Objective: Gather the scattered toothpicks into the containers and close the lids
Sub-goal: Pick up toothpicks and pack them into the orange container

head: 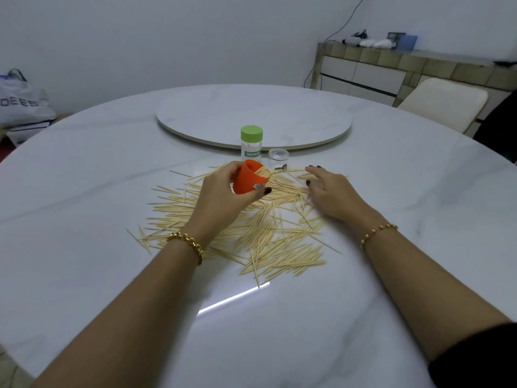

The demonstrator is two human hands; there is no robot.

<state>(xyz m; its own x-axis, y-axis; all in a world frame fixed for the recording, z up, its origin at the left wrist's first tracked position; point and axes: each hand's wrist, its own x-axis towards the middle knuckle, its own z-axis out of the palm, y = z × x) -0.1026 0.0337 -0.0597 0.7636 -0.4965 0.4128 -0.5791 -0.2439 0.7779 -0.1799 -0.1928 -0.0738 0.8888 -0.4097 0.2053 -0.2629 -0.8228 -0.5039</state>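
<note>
The scattered toothpicks lie in a loose, crisscrossed heap on the white marble table, spread from the middle of the tabletop down toward six o'clock, with a few strays pointing out at eight and four o'clock. Above the heap, the left hand holds an orange container tipped on its side, mouth turned toward two o'clock; a bundle of toothpicks shows at its rim. The fingers wrap around the far side of the cup and the thumb presses the near side, dark nail visible, so the hand is closed firmly on it and lifted off the table. The left forearm runs in from seven o'clock, wrist bent upward, a gold chain bracelet on it.

The right hand lies low over the three o'clock edge of the heap, palm down, fingers spread and slightly curled, tips on or just above the toothpicks; it grips nothing that I can see. Its forearm comes in from five o'clock, with a gold bead bracelet at the wrist and a dark sleeve at the elbow.

Just beyond the heap at twelve o'clock stands a clear toothpick bottle with a green lid on it, upright. Beside it at one o'clock sits a small clear jar. Behind both rests the round turntable.
</note>
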